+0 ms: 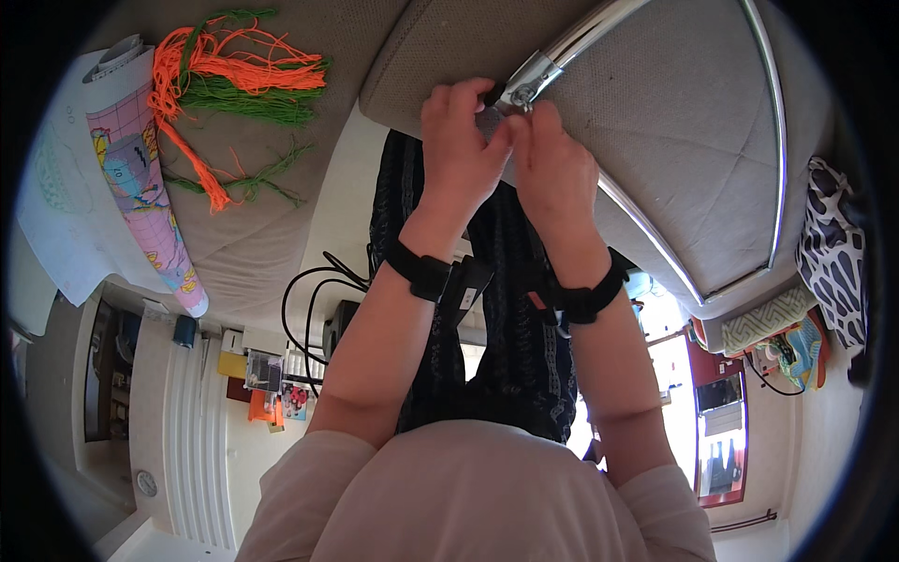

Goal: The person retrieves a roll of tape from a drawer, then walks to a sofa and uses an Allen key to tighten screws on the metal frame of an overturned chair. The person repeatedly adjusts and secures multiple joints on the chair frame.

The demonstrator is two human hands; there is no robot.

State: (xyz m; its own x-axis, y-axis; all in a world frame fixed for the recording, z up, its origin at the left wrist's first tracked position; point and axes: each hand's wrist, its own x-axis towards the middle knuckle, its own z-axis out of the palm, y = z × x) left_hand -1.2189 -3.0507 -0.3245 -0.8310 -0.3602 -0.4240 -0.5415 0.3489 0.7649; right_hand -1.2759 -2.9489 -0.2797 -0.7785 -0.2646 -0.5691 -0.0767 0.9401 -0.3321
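Bracket (533, 79) is pinched by left hand (457, 140) and right hand (556, 169); tube (597, 34) beyond them, prob stiff but slick, is best held here.

"Where does the head camera look from?"
"The wearer's head, above the left grip (461, 152) and right grip (558, 167), facing down."
"How near?"
"Fairly near, spreading fisheye-wide around both."

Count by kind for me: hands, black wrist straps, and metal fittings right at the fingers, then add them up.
Hands: 2, the left hand and the right hand
Black wrist straps: 2, the left strap and the right strap
Metal fitting: 1
Total: 5
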